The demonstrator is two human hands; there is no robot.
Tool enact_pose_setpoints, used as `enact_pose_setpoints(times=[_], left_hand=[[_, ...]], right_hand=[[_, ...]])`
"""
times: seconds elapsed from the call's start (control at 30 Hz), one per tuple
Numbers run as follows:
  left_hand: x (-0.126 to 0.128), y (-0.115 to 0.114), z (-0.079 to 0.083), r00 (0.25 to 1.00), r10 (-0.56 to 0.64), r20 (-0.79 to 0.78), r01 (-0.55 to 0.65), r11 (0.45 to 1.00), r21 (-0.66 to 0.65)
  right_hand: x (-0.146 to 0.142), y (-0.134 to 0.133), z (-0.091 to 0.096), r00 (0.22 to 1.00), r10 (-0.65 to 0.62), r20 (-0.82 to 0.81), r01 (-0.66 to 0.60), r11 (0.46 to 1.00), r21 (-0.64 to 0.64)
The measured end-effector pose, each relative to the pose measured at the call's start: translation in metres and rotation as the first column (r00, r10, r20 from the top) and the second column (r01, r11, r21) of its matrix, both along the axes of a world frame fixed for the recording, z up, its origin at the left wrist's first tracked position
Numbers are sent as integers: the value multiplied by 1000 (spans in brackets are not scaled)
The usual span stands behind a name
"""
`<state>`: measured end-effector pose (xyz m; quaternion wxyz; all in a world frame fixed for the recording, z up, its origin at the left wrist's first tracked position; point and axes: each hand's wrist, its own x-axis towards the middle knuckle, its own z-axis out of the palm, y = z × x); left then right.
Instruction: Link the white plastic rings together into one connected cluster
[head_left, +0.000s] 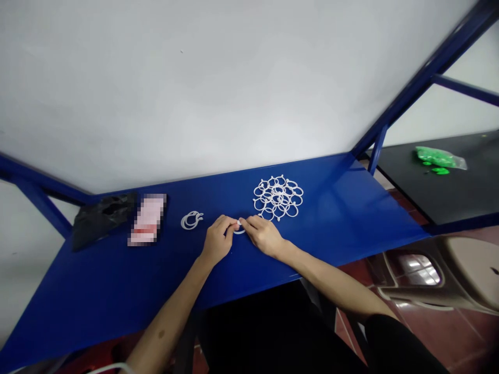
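On the blue table (pixel 117 280), my left hand (pixel 217 240) and my right hand (pixel 263 235) meet fingertip to fingertip over a small white plastic ring (pixel 238 229). Both hands pinch it, fingers curled and pressed together. Just beyond my right hand lies a flat round cluster of joined white rings (pixel 278 197). A loose pair of white rings (pixel 191 219) rests to the left of my left hand.
A blurred pink-and-white flat item (pixel 147 218) and a crumpled black bag (pixel 102 216) lie at the table's left rear. A black table (pixel 448 197) to the right carries a bag of green pieces (pixel 438 157). A plastic chair (pixel 440 275) stands below right.
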<state>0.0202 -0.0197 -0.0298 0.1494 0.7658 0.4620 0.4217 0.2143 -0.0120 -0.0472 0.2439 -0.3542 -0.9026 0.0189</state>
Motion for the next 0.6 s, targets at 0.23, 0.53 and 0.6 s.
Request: enact_pose_setpoints(times=[0.23, 0.53, 0.6], left_hand=[[-5, 5, 0, 988, -31, -154, 45, 995, 85], [-67, 22, 7, 753, 525, -398, -520, 844, 130], [-77, 24, 3, 706, 520, -481, -551, 830, 87]], right_hand=[[-4, -3, 6, 997, -73, 9, 73, 995, -74], [90, 29, 30, 786, -488, -380, 457, 872, -175], [117, 34, 29, 763, -537, -359, 468, 843, -266]])
